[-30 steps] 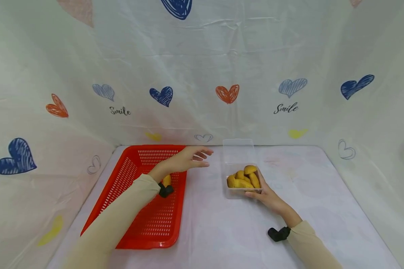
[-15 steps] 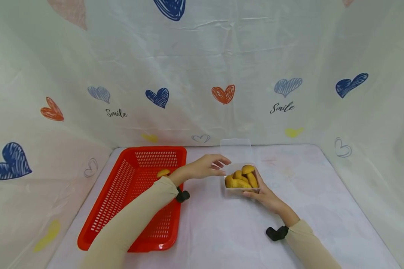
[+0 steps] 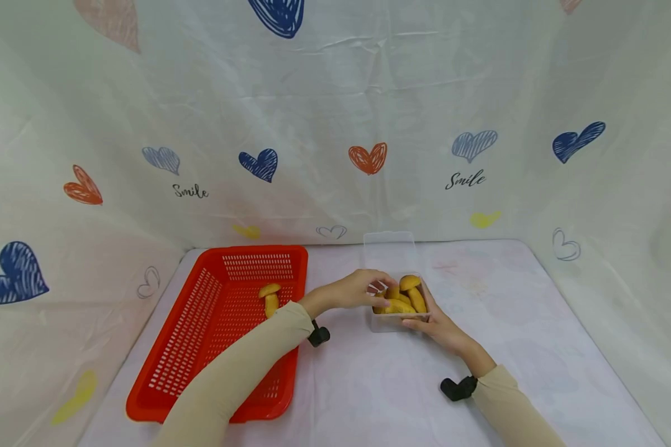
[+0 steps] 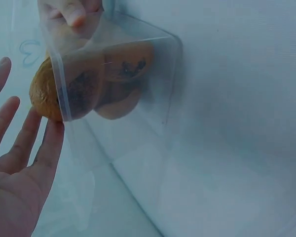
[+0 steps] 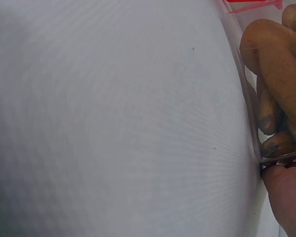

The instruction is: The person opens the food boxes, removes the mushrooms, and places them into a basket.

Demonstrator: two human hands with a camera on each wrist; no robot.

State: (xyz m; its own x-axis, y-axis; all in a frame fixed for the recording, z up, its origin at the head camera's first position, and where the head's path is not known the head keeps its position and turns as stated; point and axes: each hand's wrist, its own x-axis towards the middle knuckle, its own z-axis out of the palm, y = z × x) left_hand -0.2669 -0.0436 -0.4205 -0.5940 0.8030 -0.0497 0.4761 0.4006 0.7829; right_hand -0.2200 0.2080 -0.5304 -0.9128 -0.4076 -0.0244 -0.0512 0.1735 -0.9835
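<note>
A clear plastic box (image 3: 388, 323) holds several yellow-brown mushrooms (image 3: 400, 307), its lid (image 3: 388, 249) standing up at the back. My right hand (image 3: 445, 330) grips the box's right side, thumb at the front wall; in the right wrist view the thumb (image 5: 290, 197) shows at the box corner below the mushrooms (image 5: 281, 64). From the left, my left hand (image 3: 358, 289) reaches over the box with spread, slightly bent fingers. The left wrist view has that hand (image 4: 19, 182) with fingertips right at a mushroom cap (image 4: 43, 94) by the box rim.
A red perforated basket (image 3: 201, 354) stands at the left, partly covered by the left sleeve. One mushroom (image 3: 271, 302) lies in it. White cloth (image 3: 369, 391) covers the table, and a curtain printed with hearts (image 3: 335, 112) hangs behind.
My left hand has moved right and slightly toward me, from beside the basket to over the box. The mushroom in the basket has come into fuller view. My right hand keeps its grip.
</note>
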